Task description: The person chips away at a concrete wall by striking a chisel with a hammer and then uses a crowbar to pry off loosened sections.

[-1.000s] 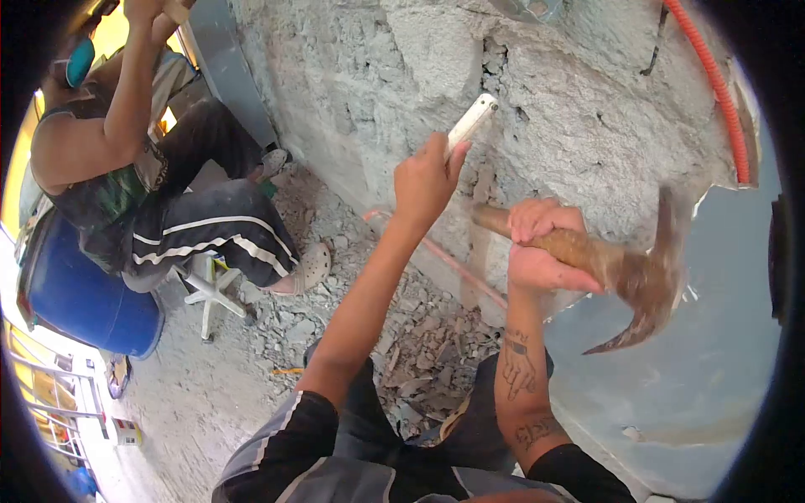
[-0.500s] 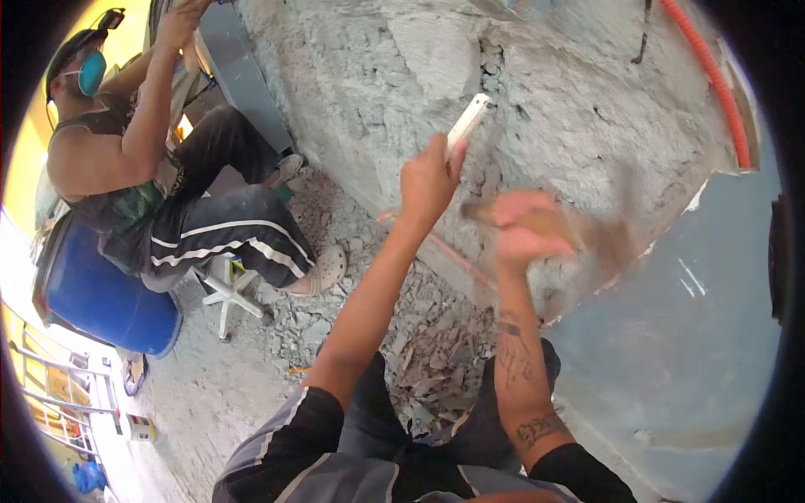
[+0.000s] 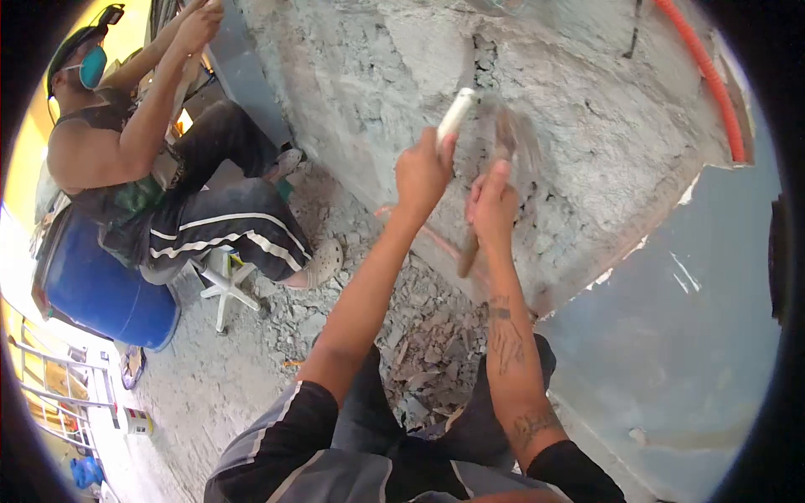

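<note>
Item, left hand (image 3: 422,172): raised before a rough grey wall (image 3: 587,126), its grip closed fully around the lower part of a white rod-shaped tool (image 3: 457,109). The tool's long axis is set on a slant, running from the fist at lower left to its free end at upper right; that upper end is pointed up towards a broken seam in the wall, and whether it touches the surface cannot be told. Item, right hand (image 3: 490,205): held just beside the left, slightly lower and to its right, its grip wrapped tight about the wooden handle of a hammer (image 3: 501,155). The hammer's long axis is close to upright, leaning a little to the right at the top; the butt of the handle is pointed down and left below the fist, and the head is carried above the fist, smeared by motion, close beside the upper end of the white tool. Contact between head and tool cannot be made out. Item, rubble (image 3: 428,335): broken grey pieces are heaped on the floor at the foot of the wall, between the wearer's knees and the wall. A thin reddish pipe (image 3: 432,239) is laid along the wall's base behind the forearms. An orange ribbed conduit (image 3: 713,84) is run down the wall at upper right. A smooth blue-grey surface (image 3: 688,318) is seen adjoining the wall's lower right edge. Item, second person (image 3: 126,159): seated at far left on a white stool (image 3: 222,281), arms lifted overhead, with a blue drum (image 3: 101,293) behind.
</note>
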Motion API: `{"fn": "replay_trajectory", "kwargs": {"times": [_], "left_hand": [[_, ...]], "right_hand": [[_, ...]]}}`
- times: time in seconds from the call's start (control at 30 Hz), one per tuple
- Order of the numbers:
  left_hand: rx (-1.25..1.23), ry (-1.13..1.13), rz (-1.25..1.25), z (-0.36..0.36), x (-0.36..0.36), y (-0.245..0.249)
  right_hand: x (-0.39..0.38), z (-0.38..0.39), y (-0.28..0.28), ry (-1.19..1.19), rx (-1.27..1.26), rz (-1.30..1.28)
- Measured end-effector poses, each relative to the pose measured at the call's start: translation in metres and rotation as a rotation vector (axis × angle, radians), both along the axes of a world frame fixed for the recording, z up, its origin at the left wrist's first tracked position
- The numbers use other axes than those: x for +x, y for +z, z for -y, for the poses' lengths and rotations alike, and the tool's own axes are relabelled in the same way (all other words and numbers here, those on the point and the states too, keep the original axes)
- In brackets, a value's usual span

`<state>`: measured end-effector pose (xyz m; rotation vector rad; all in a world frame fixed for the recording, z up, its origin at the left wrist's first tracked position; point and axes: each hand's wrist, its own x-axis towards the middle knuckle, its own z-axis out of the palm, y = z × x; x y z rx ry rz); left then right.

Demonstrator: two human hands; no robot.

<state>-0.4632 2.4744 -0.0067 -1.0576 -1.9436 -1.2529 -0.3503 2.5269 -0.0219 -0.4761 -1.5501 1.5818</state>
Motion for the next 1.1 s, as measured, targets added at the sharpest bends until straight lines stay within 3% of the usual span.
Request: {"fn": "replay_trajectory", "kwargs": {"times": [0.13,0.2,0.23,0.3,0.33,0.4,0.47,0.53,0.57,0.67,0.73,0.77,0.8,0.87,1.0,1.1], "left_hand": [[0.007,0.024,0.020,-0.002,-0.003,-0.001],[-0.002,0.060,-0.013,-0.001,-0.002,0.005],[-0.010,0.062,0.013,0.002,0.002,0.005],[-0.008,0.073,0.034,0.001,0.002,0.009],[-0.011,0.064,0.053,0.001,0.002,0.007],[-0.019,0.056,0.078,0.003,0.003,0.001],[-0.010,0.070,0.078,-0.002,0.004,0.004],[-0.040,0.086,0.084,-0.002,0.009,0.008],[-0.081,0.123,0.090,0.001,0.010,0.012],[-0.121,0.191,0.114,0.000,0.019,0.016],[-0.115,0.212,0.122,-0.002,0.023,0.015],[-0.111,0.225,0.120,-0.002,0.023,0.016],[-0.114,0.228,0.119,-0.001,0.023,0.017],[-0.146,0.242,0.154,0.000,0.026,0.019],[-0.212,0.280,0.107,0.012,0.036,0.033],[-0.237,0.266,0.120,0.017,0.050,0.060]], "right_hand": [[0.026,0.001,0.005,-0.057,-0.113,0.131],[0.034,0.009,0.018,-0.061,-0.060,-0.109],[0.035,0.010,0.019,-0.058,-0.058,-0.110],[0.033,0.010,0.021,0.072,0.132,-0.638],[0.022,0.010,0.019,0.078,0.134,-0.636],[-0.008,0.005,-0.001,-0.190,0.472,-0.817],[-0.007,0.007,-0.008,-0.369,0.513,-0.242],[0.005,0.008,-0.001,-0.043,-0.119,0.073],[0.013,0.008,0.009,-0.041,-0.108,0.074],[0.030,0.006,0.026,-0.034,-0.096,-0.136],[0.030,0.007,0.026,0.087,0.042,-0.768],[0.018,0.006,0.021,0.053,0.105,-0.882],[0.009,0.004,0.014,0.054,0.101,-0.883],[0.000,-0.002,0.002,0.059,-0.083,0.021],[0.038,-0.005,0.031,-0.010,0.000,0.048],[0.059,0.005,0.045,0.013,-0.033,-0.169]]}}
